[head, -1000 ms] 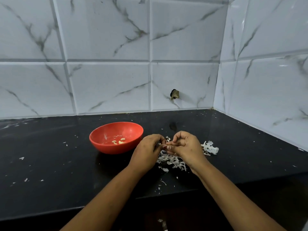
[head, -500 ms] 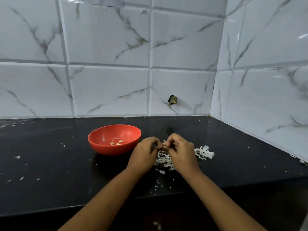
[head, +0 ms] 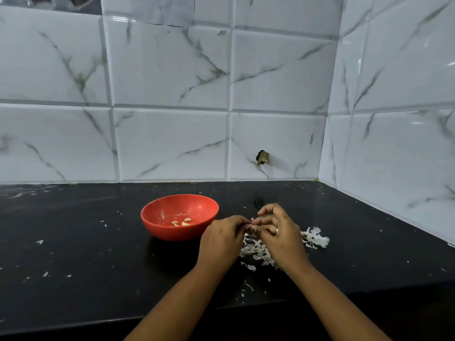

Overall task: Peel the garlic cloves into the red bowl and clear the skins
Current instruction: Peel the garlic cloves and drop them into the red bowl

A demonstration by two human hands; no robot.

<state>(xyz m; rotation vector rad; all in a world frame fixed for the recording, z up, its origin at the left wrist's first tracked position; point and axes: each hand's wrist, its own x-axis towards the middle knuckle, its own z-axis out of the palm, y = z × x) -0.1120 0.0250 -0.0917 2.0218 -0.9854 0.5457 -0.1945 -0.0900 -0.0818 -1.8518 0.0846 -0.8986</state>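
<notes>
Red bowl (head: 172, 231) stands on the black counter (head: 86, 254) and holds a few peeled cloves (head: 183, 222). Just right of it, the left hand (head: 221, 239) and right hand (head: 280, 235) meet, fingertips curled and pinching one garlic clove (head: 253, 223), which is mostly hidden. Loose skins (head: 258, 252) lie beneath and to the right.

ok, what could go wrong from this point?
1. The left hand and right hand pinch the small garlic clove over the counter, not over the red bowl; if it slips, it could land in the skin pile.
2. Loose skin flakes lie near the counter's front edge; careless sweeping may push them off.
</notes>
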